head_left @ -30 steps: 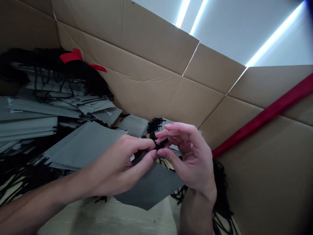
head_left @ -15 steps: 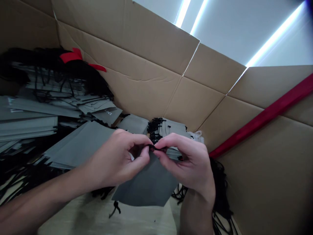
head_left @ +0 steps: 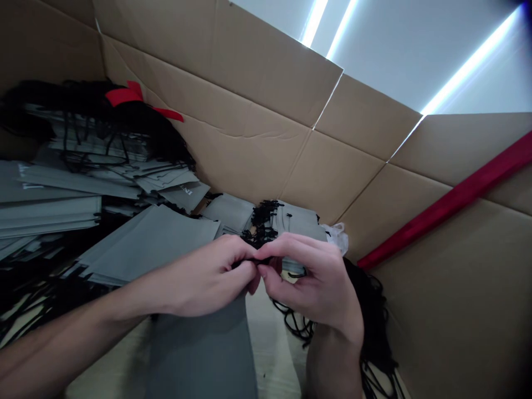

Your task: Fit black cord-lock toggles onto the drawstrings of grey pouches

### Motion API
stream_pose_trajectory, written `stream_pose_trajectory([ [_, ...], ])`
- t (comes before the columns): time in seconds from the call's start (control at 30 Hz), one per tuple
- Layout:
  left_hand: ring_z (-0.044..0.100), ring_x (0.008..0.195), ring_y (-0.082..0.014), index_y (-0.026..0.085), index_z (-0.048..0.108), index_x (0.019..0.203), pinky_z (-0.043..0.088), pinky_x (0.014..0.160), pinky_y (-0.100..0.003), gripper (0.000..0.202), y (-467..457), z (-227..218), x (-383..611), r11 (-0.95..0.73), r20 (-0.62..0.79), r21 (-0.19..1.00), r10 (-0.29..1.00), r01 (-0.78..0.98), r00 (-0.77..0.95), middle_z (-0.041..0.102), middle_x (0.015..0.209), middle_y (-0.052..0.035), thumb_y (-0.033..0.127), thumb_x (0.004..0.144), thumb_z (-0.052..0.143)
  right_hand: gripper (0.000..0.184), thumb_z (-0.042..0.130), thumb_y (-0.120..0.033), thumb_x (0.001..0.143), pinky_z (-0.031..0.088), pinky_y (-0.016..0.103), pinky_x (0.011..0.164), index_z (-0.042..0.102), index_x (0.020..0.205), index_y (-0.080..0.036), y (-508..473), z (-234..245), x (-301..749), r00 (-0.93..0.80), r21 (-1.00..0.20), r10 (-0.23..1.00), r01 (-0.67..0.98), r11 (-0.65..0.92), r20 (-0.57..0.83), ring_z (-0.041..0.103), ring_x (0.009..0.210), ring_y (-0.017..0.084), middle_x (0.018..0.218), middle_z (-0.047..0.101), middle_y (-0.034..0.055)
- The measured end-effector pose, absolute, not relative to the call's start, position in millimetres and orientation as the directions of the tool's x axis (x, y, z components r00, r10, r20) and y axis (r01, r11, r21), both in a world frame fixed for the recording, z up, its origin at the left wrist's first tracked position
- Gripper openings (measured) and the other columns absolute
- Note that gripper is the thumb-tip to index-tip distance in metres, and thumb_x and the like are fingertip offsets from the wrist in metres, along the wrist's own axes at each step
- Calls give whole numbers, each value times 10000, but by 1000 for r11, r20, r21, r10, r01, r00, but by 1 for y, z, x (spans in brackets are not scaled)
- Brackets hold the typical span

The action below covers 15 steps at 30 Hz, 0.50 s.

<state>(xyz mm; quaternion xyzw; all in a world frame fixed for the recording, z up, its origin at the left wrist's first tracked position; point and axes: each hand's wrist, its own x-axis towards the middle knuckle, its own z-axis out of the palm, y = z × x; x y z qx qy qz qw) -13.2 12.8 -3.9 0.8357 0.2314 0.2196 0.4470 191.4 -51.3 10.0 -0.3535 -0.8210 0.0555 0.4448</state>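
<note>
Both my hands meet in the middle of the view, fingertips touching around a short stretch of black cord (head_left: pixel 263 260). My left hand (head_left: pixel 211 277) pinches the cord between thumb and bent fingers. From the other side my right hand (head_left: pixel 310 277) pinches it with thumb and forefinger. A flat grey bag (head_left: pixel 203 349) hangs below my left hand, over the pale tabletop (head_left: pixel 274 360). My fingers hide the bag's upper edge and how the cord joins it.
Stacks of grey bags (head_left: pixel 145 244) with black cords fill the left side. More grey bags (head_left: pixel 297 219) lie at the back beside clear plastic (head_left: pixel 338 237). Black cords (head_left: pixel 369 310) bunch at right. Cardboard walls (head_left: pixel 257 100) enclose the table; a dark red strip (head_left: pixel 449 202) crosses the right one.
The grey bag has swung left and down, and now hangs below my left hand. My hands have drawn closer together, and the left has turned with its back more upward.
</note>
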Motion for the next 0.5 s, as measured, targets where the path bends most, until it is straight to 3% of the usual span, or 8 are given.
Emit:
stream_pose_trajectory([
  [0.13, 382, 597, -122, 189, 604, 707, 268, 536, -284, 303, 11, -6, -15, -484, 130, 834, 640, 266, 758, 433, 644, 37, 323, 948, 476, 201, 761, -42, 866, 595, 207, 674, 815, 987, -193, -52, 13, 192, -373, -448, 665, 519, 728, 648, 674, 690, 101, 833, 764, -15],
  [0.3, 357, 642, -120, 195, 566, 717, 291, 578, -290, 271, 5, -9, -17, -507, 152, 824, 628, 253, 763, 386, 697, 36, 269, 946, 442, 183, 776, -38, 830, 584, 240, 663, 790, 908, -203, -52, 13, 192, -372, -475, 666, 486, 733, 647, 677, 702, 120, 829, 748, -8],
  [0.4, 354, 605, -114, 197, 512, 705, 301, 585, -302, 279, 0, -11, -15, -611, 266, 763, 592, 209, 760, 366, 663, 44, 246, 959, 409, 196, 761, -36, 803, 575, 251, 635, 790, 881, -214, -52, 11, 192, -326, -475, 634, 449, 757, 701, 682, 671, 127, 783, 751, -13],
  [0.5, 397, 578, -111, 196, 460, 686, 313, 605, -324, 314, -4, -12, -10, -782, 484, 610, 496, 128, 721, 404, 619, 43, 223, 989, 380, 224, 765, -28, 753, 583, 252, 611, 800, 856, -223, -50, 10, 193, -293, -556, 661, 370, 744, 690, 700, 634, 133, 753, 769, -19],
])
